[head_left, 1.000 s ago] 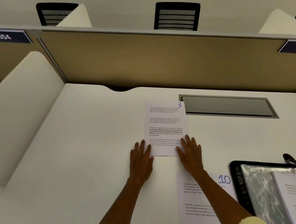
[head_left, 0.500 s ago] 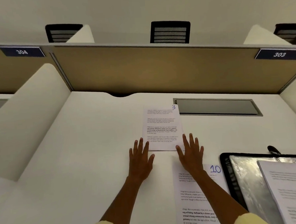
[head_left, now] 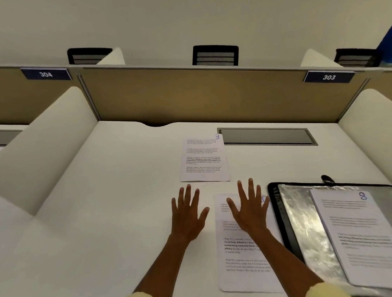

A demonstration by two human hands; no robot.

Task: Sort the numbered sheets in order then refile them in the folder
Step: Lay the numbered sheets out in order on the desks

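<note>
Item: your left hand [head_left: 188, 213]. Fingers spread and straight, gripping nothing, over bare desk [head_left: 103, 221]; whether the palm touches the surface cannot be told.

Item: your right hand [head_left: 249, 210]. Fingers likewise spread, grasping nothing, over the upper part of the near sheet [head_left: 241, 255]. It covers most of that sheet's number, so the number cannot be read.

Item: sheet 3 [head_left: 203, 159]. Flat on the desk, straight ahead of both hands and just beyond the fingertips, not touched. Long axis runs away from you; number at the far right corner.

Item: the near sheet. Flat, long axis also running away from you, its near end by your right sleeve, its right edge just beside the folder [head_left: 291, 218].

Item: the folder. Open at your right, plastic sleeves showing, with sheet 8 [head_left: 363, 235] lying on top.

Judgement: sorting looks early, with three sheets in view in separate places. The relation that matters: the unsorted paper lies to your right, the near sheet under your right hand and sheet 8 further right again. Your right hand is the nearer one for either. Sheet 3 sits equally ahead of both hands.
</note>
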